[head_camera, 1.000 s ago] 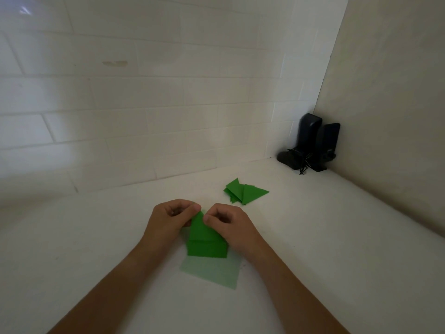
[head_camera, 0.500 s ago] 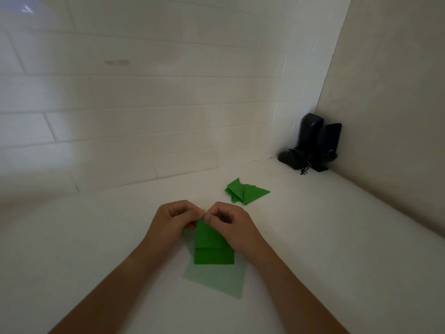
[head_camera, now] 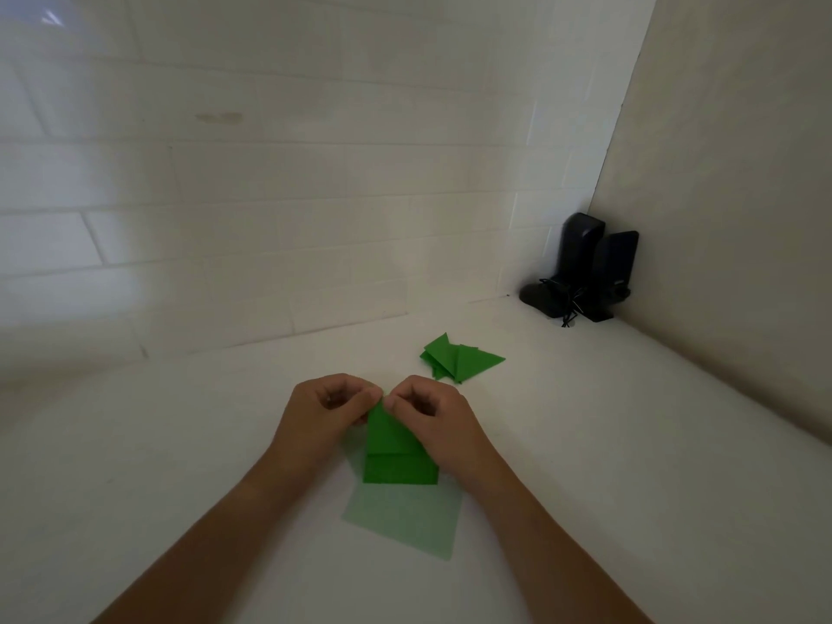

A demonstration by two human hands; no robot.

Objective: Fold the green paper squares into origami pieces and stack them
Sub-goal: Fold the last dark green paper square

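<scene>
- Here, the part-folded green piece point(head_camera: 396, 448) lay at lower centre of the frame, flat on the white counter point(head_camera: 608, 443), its top drawn to a point and a crease line running across it near the bottom.
- My left hand point(head_camera: 322, 416) and right hand point(head_camera: 434, 418) met at that point, fingers curled in, each pinching the paper's upper edge between thumb and fingertips.
- Under the piece, and reaching lower in the frame, sat a paler green sheet point(head_camera: 405, 520), unfolded as far as I could see; whether it was one sheet or several I could not tell.
- Up and to the right of centre, near the hands but apart from them, a small stack of finished green pieces point(head_camera: 457, 360) rested on the counter; the count was unclear.
- I judged the job well under way: some pieces done and stacked, this one mid-fold, the pale sheet left.
- In the far right corner stood two black speakers point(head_camera: 590, 268).
</scene>
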